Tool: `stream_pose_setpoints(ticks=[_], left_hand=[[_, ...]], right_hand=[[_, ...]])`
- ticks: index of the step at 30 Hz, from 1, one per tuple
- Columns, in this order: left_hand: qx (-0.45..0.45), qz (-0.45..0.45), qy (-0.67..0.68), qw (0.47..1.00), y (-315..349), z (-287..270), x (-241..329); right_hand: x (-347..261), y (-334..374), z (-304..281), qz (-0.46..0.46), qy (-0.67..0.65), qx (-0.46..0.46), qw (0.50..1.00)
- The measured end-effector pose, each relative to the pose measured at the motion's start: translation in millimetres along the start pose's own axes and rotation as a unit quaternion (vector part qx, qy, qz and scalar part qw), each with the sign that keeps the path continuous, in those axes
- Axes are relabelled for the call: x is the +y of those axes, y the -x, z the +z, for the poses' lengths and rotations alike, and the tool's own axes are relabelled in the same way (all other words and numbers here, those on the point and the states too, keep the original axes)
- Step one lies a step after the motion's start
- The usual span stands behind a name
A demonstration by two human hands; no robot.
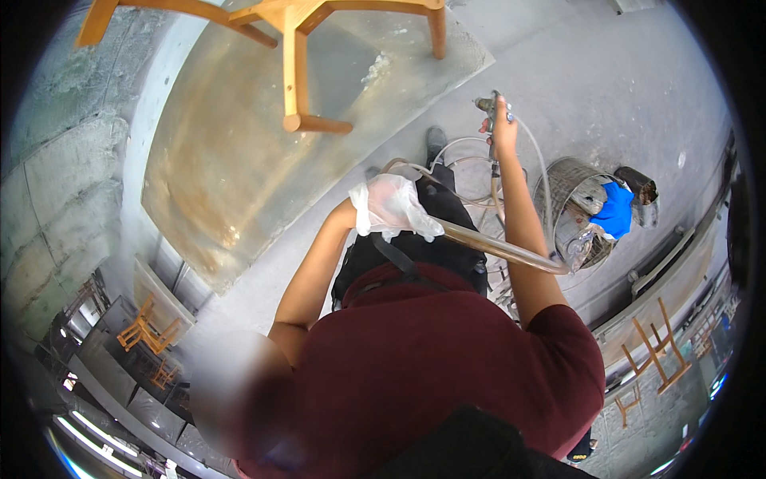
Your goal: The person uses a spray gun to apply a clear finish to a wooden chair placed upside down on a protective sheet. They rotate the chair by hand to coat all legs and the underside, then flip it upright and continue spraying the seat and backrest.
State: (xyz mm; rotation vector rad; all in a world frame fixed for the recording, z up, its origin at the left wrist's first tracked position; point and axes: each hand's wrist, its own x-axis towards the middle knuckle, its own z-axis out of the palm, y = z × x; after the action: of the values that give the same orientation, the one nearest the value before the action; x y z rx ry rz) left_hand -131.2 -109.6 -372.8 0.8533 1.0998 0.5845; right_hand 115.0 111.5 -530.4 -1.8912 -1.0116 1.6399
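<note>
Right of the wooden frame [295, 68], the left hand [389, 205] wears a loose plastic glove [367, 209], probably for protection; I cannot tell whether it grips the clear tube [503, 249]. The right hand [503, 132] grips the spray gun [484, 104] out ahead, apparently leaving its hose [544, 169] free to trail.

1 metallic spray gun [492, 105] is gripped in the right hand [503, 134], a pale hose [542, 160] arcing from it. 1 brownish translucent tube [504, 250] (1 end hidden) slants rightward from the gloved left hand [389, 204].
</note>
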Motion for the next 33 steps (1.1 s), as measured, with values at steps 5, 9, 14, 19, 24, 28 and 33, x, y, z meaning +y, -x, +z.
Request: stream_pose_setpoints(ticks=[5, 9, 14, 19, 24, 28, 33], left_hand=[[0.013, 0.069, 0.034, 0.997, 34, 21, -3], [-0.031, 0.160, 0.043, 0.986, 58, 22, -10], [-0.043, 0.178, 0.086, 0.979, 104, 26, -14], [-0.018, 0.180, 0.025, 0.983, 117, 32, -1], [0.012, 0.142, 0.002, 0.990, 108, 62, 11], [0.034, 0.121, 0.205, 0.971, 103, 95, -7], [0.046, 0.012, 0.223, 0.974, 89, 113, -45]], right_hand=[[-44, 72, 41, -0.263, 0.341, -0.019, 0.902], [-88, 139, 33, -0.389, 0.352, 0.025, 0.851], [-106, 204, 6, -0.401, 0.154, 0.117, 0.896], [-114, 192, 23, -0.318, 0.018, 0.089, 0.944], [-120, 171, 83, -0.260, -0.020, -0.103, 0.960], [-109, 186, 95, -0.251, 0.060, -0.249, 0.933], [-90, 205, 57, -0.161, 0.056, -0.364, 0.916]])
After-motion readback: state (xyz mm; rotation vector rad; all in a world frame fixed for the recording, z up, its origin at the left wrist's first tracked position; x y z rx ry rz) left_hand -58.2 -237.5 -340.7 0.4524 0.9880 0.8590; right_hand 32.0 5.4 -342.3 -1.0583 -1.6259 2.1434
